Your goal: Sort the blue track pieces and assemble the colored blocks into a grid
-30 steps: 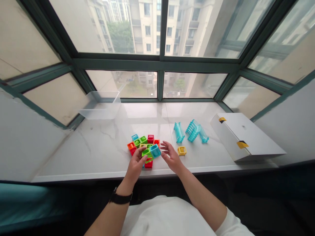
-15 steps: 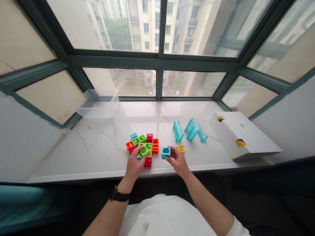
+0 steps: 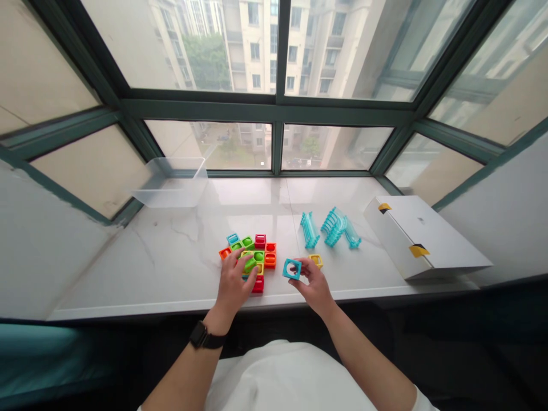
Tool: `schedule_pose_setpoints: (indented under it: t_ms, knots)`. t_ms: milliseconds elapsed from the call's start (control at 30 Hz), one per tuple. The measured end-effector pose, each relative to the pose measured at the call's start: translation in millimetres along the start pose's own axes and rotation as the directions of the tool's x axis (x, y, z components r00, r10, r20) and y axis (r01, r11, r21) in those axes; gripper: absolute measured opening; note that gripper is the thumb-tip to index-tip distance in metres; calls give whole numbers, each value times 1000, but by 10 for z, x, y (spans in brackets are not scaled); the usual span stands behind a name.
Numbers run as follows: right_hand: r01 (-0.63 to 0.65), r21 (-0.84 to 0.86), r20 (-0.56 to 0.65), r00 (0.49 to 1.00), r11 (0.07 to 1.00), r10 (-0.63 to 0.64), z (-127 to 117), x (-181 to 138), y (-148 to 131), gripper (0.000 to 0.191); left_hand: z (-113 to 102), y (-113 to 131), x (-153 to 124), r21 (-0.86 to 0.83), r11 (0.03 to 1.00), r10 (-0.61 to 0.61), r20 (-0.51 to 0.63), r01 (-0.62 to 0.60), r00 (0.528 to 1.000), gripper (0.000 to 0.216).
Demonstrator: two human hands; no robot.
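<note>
A cluster of coloured hollow cube blocks (image 3: 257, 254), red, orange, green, yellow and blue, sits on the white marble sill (image 3: 180, 257). My left hand (image 3: 233, 282) rests on the near side of the cluster, fingers curled over a green block (image 3: 249, 264). My right hand (image 3: 314, 282) pinches a blue hollow cube block (image 3: 291, 269) just right of the cluster, tilted with its opening facing me. A yellow block (image 3: 316, 260) lies right behind my right hand's fingers.
Translucent blue curved track pieces (image 3: 336, 228) lie behind and to the right. A white cardboard box (image 3: 422, 237) with yellow tabs stands at the far right. A clear plastic tub (image 3: 171, 182) sits at the back left by the window.
My right hand took the blue block away from the cluster, moved it right and tilted it. My left hand settled down onto the green block on the cluster.
</note>
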State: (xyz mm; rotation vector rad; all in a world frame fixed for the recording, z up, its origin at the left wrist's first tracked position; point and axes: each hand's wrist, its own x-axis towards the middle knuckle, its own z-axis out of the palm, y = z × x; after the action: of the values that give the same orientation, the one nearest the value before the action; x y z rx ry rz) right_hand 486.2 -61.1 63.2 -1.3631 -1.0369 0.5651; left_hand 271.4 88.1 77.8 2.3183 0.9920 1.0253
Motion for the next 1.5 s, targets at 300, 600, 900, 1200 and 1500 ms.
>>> schedule_pose_setpoints:
  t_ms: [300,600,900,1200,1500]
  knots:
    - [239,-137,145,965,961,-219,94,15,-384,41,37,650,-29,-526,744,-144,474,411,869,43]
    - [382,-305,209,920,872,-330,34,-11,-363,52,145,765,153,-345,888,-125,454,304,882,33]
    - [374,-345,245,921,861,-302,-130,-36,-298,49,205,776,160,-269,936,-61,508,226,859,31]
    - [224,-337,137,973,914,-188,-367,-146,-152,41,354,719,-188,-490,777,-39,588,394,808,49]
    - [21,-310,-98,994,950,-53,-588,-227,48,45,471,621,-340,-414,895,23,421,169,907,34]
